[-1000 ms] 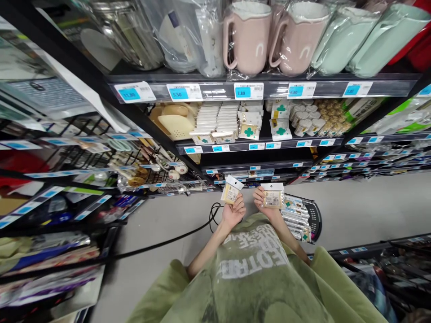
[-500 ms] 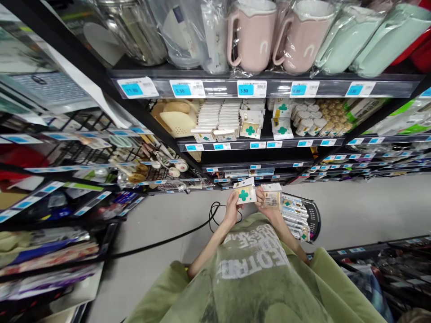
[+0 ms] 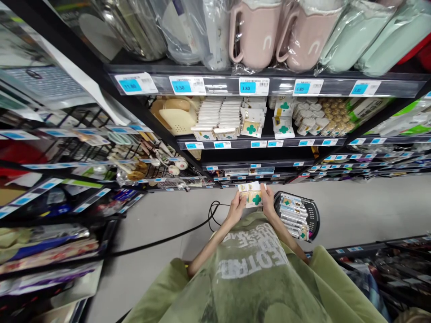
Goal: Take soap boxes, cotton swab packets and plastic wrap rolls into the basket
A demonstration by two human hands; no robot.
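In front of my body, two small flat packets (image 3: 256, 200) are together, white at the top with pale yellowish contents and a green four-leaf print. My left hand (image 3: 237, 204) grips the left one by its edge. On the other side, my right hand (image 3: 267, 198) has its fingers closed around the edge of the right one. The packets overlap or touch at the middle; which is in front is hard to make out. Packets of similar look (image 3: 252, 128) lie on the shelf ahead.
A dark basket (image 3: 314, 217) holding rows of packets stands on the floor to the right. Black cable (image 3: 168, 242) runs across the floor at left. The shelf (image 3: 289, 144) ahead bears more packets, and pink mugs (image 3: 257, 36) sit above. Racks of utensils (image 3: 148, 163) line the left.
The two packets have come together from being apart. The right one showed its barcode side before and now shows a printed front. My right hand has shifted to the outer edge.
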